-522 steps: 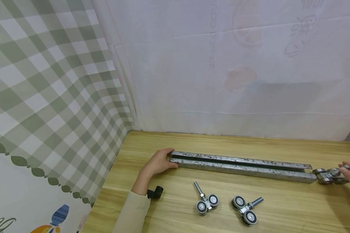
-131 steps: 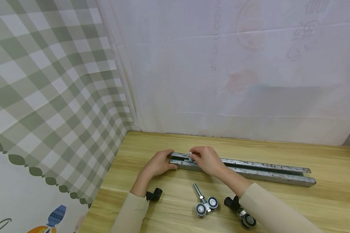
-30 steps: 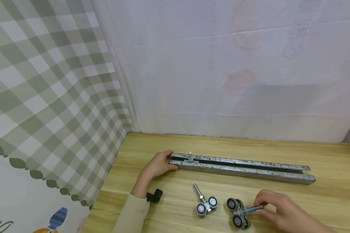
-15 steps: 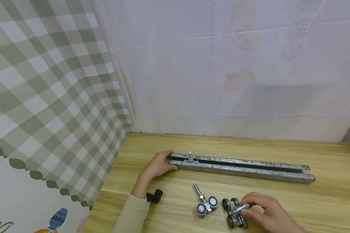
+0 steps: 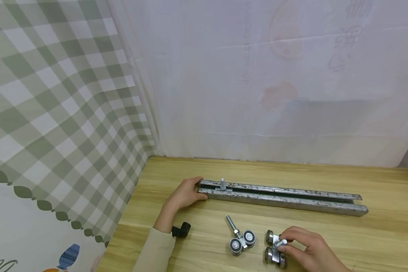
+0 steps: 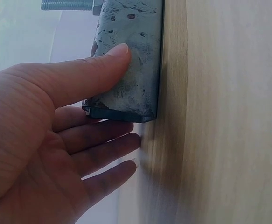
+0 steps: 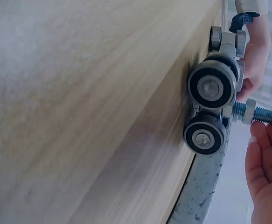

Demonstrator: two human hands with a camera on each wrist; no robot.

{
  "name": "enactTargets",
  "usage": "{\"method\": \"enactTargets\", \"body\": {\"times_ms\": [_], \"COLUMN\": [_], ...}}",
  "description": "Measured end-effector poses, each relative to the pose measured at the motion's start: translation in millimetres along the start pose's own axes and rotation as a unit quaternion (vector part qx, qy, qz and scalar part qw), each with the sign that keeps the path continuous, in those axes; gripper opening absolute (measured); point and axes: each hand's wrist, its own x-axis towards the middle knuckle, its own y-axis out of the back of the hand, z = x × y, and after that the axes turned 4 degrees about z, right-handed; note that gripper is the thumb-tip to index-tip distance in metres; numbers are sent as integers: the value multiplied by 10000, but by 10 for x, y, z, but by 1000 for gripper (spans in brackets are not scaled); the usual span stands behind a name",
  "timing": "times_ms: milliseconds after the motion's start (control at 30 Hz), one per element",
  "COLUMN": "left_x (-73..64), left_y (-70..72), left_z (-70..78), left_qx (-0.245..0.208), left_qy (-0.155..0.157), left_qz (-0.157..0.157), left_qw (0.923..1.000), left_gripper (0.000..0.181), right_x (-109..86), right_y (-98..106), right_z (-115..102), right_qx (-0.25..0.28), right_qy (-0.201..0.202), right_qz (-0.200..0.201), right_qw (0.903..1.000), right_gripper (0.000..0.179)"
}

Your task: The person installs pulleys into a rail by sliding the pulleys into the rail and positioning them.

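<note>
A long, rust-spotted metal channel rail point(image 5: 292, 201) lies slot up on the table. My left hand point(image 5: 181, 195) grips its left end, with the thumb pressed on the side face in the left wrist view. Near that end a trolley's bolt point(image 5: 222, 184) stands up out of the slot, its wheels hidden inside. In front of the rail, my right hand point(image 5: 307, 249) pinches the threaded bolt of a second roller trolley point(image 5: 274, 257), bolt tilted up and wheels down close over the tabletop. A third roller trolley point(image 5: 242, 241) lies on its side to the left of it.
The wood-grain table point(image 5: 387, 241) meets a white cloth point(image 5: 204, 94) at the back and a green checked cloth point(image 5: 88, 113) at the left. A black wrist mount point(image 5: 181, 229) sits on the left forearm.
One trolley went from the rail's right end to inside its left end. My right hand let go of it, took another trolley's bolt and tipped it upright. My left hand stays put.
</note>
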Motion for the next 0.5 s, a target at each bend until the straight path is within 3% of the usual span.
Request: {"method": "enactTargets", "body": {"times_ms": [167,333,500], "left_x": [-3,-4,-6], "left_y": [-3,-2,-3], "left_z": [2,8,14], "left_qx": [-1,-9,-11], "left_qy": [8,34,22], "left_qz": [23,15,16], "left_qw": [10000,10000,10000], "left_gripper": [77,77,78], "right_x": [2,-32,-64], "right_y": [4,45,78], "right_z": [-19,-51,-56], "right_qx": [-219,-543,-804], "right_qy": [-89,-672,-1001], "right_qz": [67,26,248], "right_qw": [9997,9963,9914], "right_gripper": [47,40,42]}}
